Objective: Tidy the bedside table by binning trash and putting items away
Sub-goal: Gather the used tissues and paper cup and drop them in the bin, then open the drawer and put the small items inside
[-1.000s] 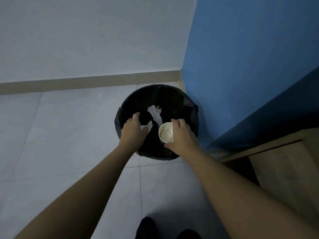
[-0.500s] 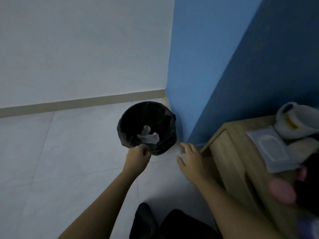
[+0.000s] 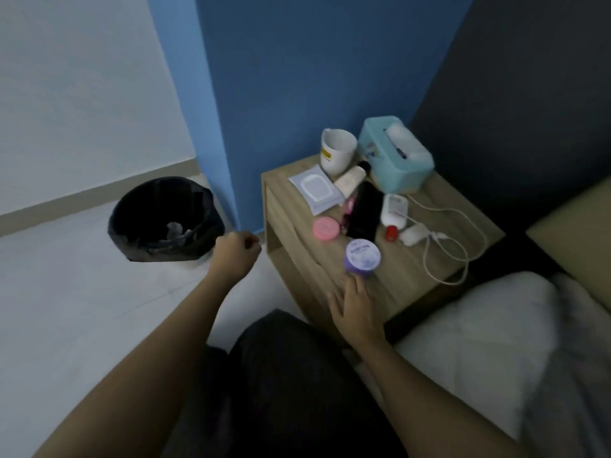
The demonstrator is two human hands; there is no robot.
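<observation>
Logging what I see through the head camera, entry by entry.

- left hand [image 3: 236,256]: left of centre in the frame, over the floor [image 3: 82,292], between the bin and the worktop's corner. The fingers are curled into a fist with nothing in it.
- right hand [image 3: 355,304]: lower centre, lying on the worktop's near edge with the fingers straight. The fingertips are at the foot of the purple jar, but I cannot tell whether they touch it.
- bin [image 3: 162,219]: black-lined, on the floor at centre left, beside the blue wall [image 3: 297,77]. Pale crumpled trash [image 3: 175,230] lies inside.
- worktop [image 3: 413,269]: a wooden bedside unit, right of centre, set against the blue wall.
- white mug [image 3: 338,153]: upright at the back of the worktop.
- teal tissue box [image 3: 395,153]: just right of the mug, with tissue showing on top.
- wipes pack [image 3: 315,190]: flat, in front of the mug.
- cream tube [image 3: 352,180]: lying between the pack and the box.
- black phone [image 3: 363,214]: lying mid-worktop (screen dark).
- pink tin [image 3: 326,229]: round, left of the phone's near end.
- purple jar [image 3: 362,254]: lid on, the item lowest in the frame.
- white device [image 3: 394,209]: right of the phone (type unclear).
- red-capped item [image 3: 391,233]: small, just below that device.
- charger plug [image 3: 413,234] and cable [image 3: 463,246]: white, with the cable looping toward the worktop's right edge.
- bed [image 3: 479,342]: pale bedding at lower right, just beside the worktop.
</observation>
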